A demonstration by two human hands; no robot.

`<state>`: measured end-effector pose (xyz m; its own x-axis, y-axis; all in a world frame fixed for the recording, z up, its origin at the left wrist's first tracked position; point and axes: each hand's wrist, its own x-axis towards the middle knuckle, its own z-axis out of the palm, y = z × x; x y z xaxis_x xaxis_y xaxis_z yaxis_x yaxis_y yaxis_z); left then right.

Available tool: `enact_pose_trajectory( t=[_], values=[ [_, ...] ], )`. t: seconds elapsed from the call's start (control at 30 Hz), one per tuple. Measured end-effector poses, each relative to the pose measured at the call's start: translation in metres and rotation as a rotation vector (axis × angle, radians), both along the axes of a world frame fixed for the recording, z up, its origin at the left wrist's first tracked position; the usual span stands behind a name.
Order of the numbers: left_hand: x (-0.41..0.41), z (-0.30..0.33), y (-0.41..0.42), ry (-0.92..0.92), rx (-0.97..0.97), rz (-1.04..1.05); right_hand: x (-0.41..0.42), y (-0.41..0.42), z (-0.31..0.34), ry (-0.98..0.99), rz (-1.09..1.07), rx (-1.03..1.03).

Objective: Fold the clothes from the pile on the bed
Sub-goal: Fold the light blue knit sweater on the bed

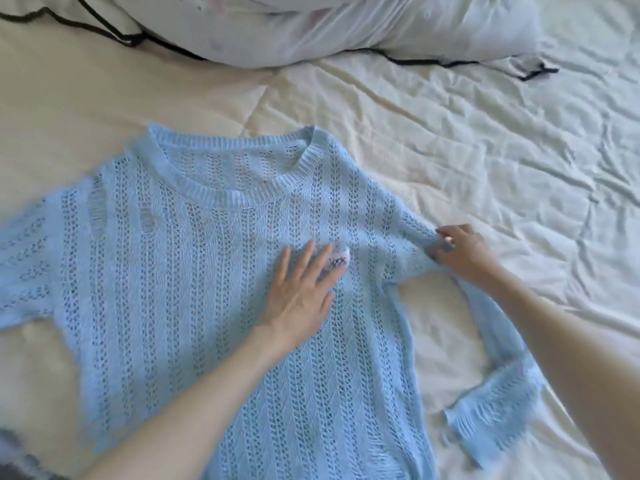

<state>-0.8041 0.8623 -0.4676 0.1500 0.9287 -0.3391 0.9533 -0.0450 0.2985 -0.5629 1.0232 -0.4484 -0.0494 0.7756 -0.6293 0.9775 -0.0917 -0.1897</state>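
1. Light blue open-knit sweater (194,271) lies spread flat on the bed (485,161), front up, neckline toward the top of the frame; it fills the left and middle of the picture
2. The left hand (301,289) rests flat on the chest part of the sweater, fingers straight and a little spread, holding nothing; I think it presses the body down so the knit does not slide when the sleeve is pulled
3. The right hand (460,251) pinches the fabric at the shoulder seam on the right side, fingers curled round the knit, probably to begin folding this sleeve (498,386) inward
4. That sleeve bends down toward the lower right of the frame, its frayed cuff lying on the sheet
5. A white pillow (346,26) lies at the top of the frame, well apart from the sweater
6. A small grey thing shows in the lower left corner; I cannot tell what it is
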Motion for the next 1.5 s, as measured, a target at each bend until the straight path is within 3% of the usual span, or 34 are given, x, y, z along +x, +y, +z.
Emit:
enact_pose_trajectory(
  t=[0.1,0.23,0.37,0.47,0.57,0.67,0.73,0.83,0.9,0.93,1.0,1.13,1.27,1.37,1.43,1.5],
  values=[
    [0.01,-0.008,-0.01,0.058,-0.082,0.076,0.008,0.002,0.006,-0.02,0.088,-0.078],
    [0.017,0.0,0.003,0.062,-0.195,0.133,0.009,0.005,0.024,0.091,-0.01,0.376],
    [0.028,0.009,0.011,0.102,-0.317,0.196,0.015,-0.032,0.03,0.348,0.258,0.181],
    [0.046,0.018,0.015,0.115,-0.311,0.293,0.052,-0.061,0.027,0.37,-0.059,0.415],
    [0.079,0.029,0.01,0.072,-0.139,0.369,0.101,-0.086,0.02,0.2,-0.311,0.289],
    [0.126,0.039,-0.011,-0.049,-0.009,0.348,0.134,-0.128,0.012,0.117,-0.3,0.025],
    [0.162,0.04,-0.028,-0.169,-0.022,0.314,0.145,-0.144,0.009,0.194,-0.376,-0.019],
    [0.216,0.041,-0.05,-0.539,-0.327,0.393,0.147,-0.149,0.018,0.431,-0.652,-0.015],
    [0.243,0.045,-0.056,-0.809,-0.579,0.523,0.143,-0.154,0.03,0.647,-0.722,-0.104],
    [0.252,0.046,-0.058,-0.875,-0.615,0.594,0.14,-0.157,0.038,0.753,-0.74,-0.184],
    [0.255,0.056,-0.059,-0.903,-0.546,0.721,0.137,-0.163,0.053,0.856,-0.725,-0.25],
    [0.202,0.094,-0.066,-0.955,-0.384,0.835,0.132,-0.167,0.06,0.76,-0.658,0.003],
    [0.11,0.132,-0.091,-1.115,-0.278,0.959,0.093,-0.176,0.052,0.765,-0.612,-0.085],
    [0.058,0.128,-0.119,-0.909,-0.233,1.167,0.05,-0.183,0.041,0.777,-0.556,-0.214],
    [0.031,0.109,-0.139,-0.631,-0.289,1.309,0.023,-0.183,0.033,0.816,-0.626,-0.299],
    [0.009,0.09,-0.153,-0.273,-0.381,1.266,0.0,-0.178,0.027,0.862,-0.713,-0.364]
  ],
)
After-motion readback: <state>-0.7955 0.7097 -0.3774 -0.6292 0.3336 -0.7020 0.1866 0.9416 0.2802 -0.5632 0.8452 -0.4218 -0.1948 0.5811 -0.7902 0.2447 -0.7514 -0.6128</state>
